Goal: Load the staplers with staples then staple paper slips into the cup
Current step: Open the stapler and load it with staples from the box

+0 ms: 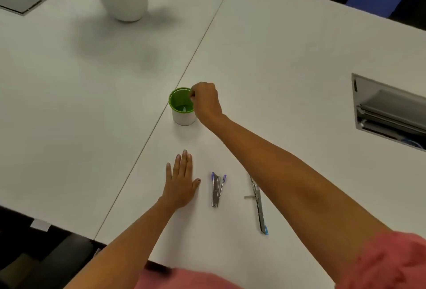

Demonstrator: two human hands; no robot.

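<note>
Pinched together at the cup's (183, 106) right rim, my right hand (205, 102) may hold something unseen; left hand (181, 182) lies flat nearside, closer to the purple-tipped stapler (216, 189), lengthwise toward the cup.

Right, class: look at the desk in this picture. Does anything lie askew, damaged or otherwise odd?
Yes. The stapler with the blue tip lies swung fully open with a part jutting sideways. The purple-tipped stapler is splayed open too. The green-lined cup stands upright.
</note>
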